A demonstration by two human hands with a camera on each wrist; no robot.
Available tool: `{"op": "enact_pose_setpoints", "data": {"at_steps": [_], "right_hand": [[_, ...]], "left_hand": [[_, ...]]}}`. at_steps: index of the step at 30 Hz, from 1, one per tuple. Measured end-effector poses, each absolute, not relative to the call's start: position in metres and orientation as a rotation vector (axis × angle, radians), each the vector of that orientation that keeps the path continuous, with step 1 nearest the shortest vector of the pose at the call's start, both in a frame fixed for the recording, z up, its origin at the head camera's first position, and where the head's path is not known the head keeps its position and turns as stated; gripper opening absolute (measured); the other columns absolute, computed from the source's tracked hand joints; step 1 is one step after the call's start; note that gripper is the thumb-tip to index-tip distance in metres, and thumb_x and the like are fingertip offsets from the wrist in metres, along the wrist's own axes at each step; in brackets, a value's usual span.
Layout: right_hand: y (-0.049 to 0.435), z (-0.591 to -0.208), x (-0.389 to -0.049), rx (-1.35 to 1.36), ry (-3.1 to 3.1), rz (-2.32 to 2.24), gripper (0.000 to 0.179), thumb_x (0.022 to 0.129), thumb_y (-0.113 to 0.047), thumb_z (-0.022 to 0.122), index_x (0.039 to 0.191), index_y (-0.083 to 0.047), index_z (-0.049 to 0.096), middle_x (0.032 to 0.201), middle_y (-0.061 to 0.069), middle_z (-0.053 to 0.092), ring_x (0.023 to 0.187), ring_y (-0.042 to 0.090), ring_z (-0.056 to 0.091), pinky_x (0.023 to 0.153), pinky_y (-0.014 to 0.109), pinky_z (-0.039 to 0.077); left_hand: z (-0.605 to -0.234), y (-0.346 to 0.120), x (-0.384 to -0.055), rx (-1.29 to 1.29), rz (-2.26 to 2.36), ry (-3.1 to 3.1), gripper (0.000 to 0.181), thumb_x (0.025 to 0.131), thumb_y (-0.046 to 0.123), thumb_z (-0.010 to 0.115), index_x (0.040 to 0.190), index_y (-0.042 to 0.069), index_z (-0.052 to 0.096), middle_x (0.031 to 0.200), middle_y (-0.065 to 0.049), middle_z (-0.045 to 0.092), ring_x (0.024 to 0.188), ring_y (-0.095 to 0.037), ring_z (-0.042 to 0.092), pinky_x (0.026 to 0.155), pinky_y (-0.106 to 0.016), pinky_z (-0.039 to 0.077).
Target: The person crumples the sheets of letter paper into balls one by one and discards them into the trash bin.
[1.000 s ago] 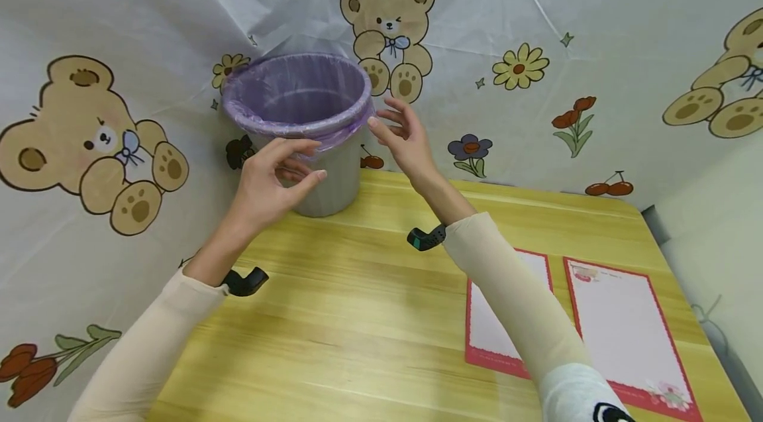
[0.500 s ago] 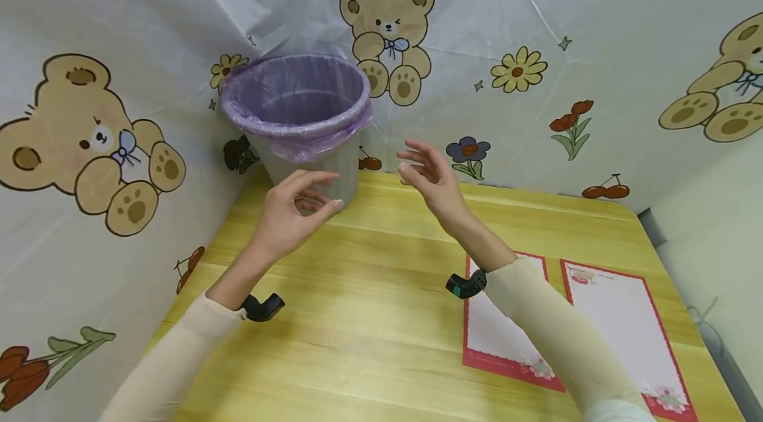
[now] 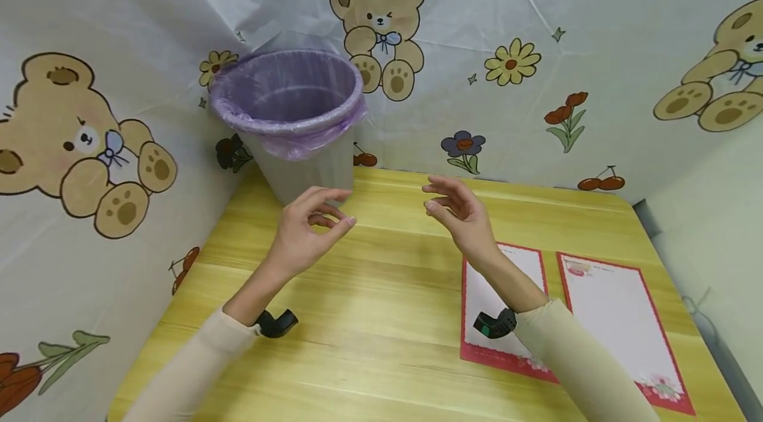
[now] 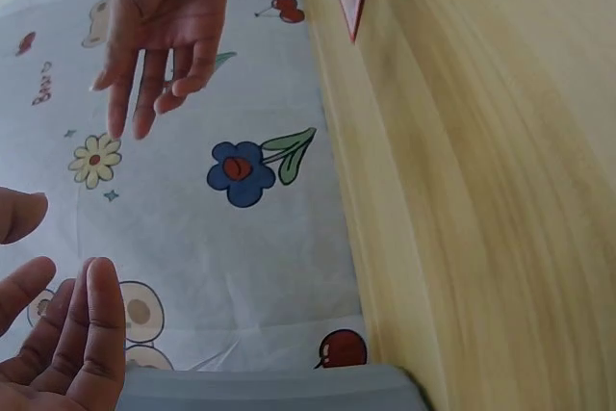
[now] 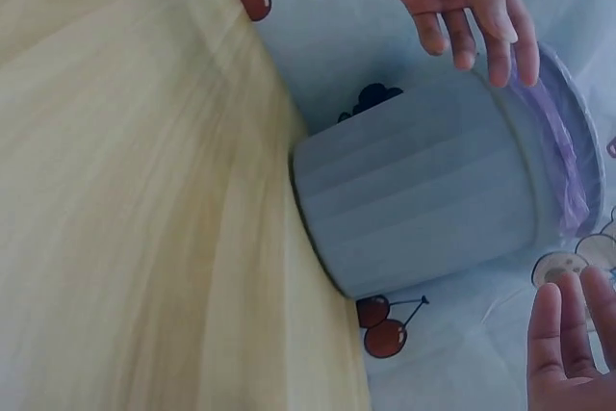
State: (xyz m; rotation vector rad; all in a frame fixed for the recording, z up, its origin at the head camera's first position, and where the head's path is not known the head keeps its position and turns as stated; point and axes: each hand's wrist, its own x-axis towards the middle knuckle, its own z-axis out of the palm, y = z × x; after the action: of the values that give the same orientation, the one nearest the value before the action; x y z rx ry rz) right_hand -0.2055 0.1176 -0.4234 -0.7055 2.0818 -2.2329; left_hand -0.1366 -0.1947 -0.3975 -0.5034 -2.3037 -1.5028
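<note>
A grey bin (image 3: 310, 167) stands at the back left of the wooden table. Its purple plastic liner (image 3: 298, 140) is folded over the rim all round. My left hand (image 3: 306, 230) hovers in front of the bin, fingers loosely bent and holding nothing. To its right, my right hand (image 3: 465, 220) hangs above the table, also with relaxed fingers and nothing in them. Both palms face each other across a gap. In the right wrist view the bin (image 5: 423, 190) shows whole from the side, apart from the right hand's fingers (image 5: 544, 334).
Two red-bordered paper sheets (image 3: 620, 322) lie on the right of the table (image 3: 369, 342); my right forearm covers part of the nearer one. Behind and to the left hangs a white cloth (image 3: 465, 4) printed with bears and flowers.
Both hands have drawn back from the bin toward me, and the right one has also moved rightward. The bin and its liner stay in place.
</note>
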Motion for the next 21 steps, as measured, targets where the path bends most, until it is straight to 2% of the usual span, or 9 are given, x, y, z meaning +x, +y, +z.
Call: {"op": "enact_pose_setpoints", "data": {"at_steps": [6, 12, 21], "right_hand": [[0.149, -0.437, -0.190, -0.655, 2.106, -2.218, 0.046, 0.104, 0.000, 0.067, 0.149, 0.000, 0.056, 0.137, 0.004, 0.069, 0.111, 0.013, 0.070, 0.093, 0.023, 0.063], [0.188, -0.451, -0.177, -0.579, 2.212, -2.184, 0.041, 0.105, -0.002, 0.067, 0.145, 0.002, 0.059, 0.134, 0.000, 0.070, 0.110, 0.009, 0.072, 0.093, 0.020, 0.063], [0.228, -0.465, -0.163, -0.525, 2.339, -2.128, 0.038, 0.104, 0.000, 0.067, 0.140, 0.007, 0.061, 0.128, 0.009, 0.073, 0.100, 0.011, 0.073, 0.090, 0.018, 0.063]], "left_hand": [[-0.414, -0.185, -0.136, -0.527, -1.537, -2.348, 0.042, 0.093, 0.014, 0.086, 0.133, 0.021, 0.074, 0.125, -0.005, 0.071, 0.094, -0.014, 0.076, 0.079, -0.027, 0.067], [-0.430, -0.173, -0.135, -0.558, -1.587, -2.419, 0.041, 0.095, 0.019, 0.084, 0.135, 0.024, 0.073, 0.127, -0.001, 0.071, 0.097, -0.015, 0.076, 0.080, -0.029, 0.067], [-0.453, -0.147, -0.136, -0.597, -1.653, -2.501, 0.035, 0.096, 0.023, 0.084, 0.130, 0.025, 0.075, 0.122, 0.003, 0.073, 0.099, -0.014, 0.076, 0.080, -0.030, 0.068]]}}
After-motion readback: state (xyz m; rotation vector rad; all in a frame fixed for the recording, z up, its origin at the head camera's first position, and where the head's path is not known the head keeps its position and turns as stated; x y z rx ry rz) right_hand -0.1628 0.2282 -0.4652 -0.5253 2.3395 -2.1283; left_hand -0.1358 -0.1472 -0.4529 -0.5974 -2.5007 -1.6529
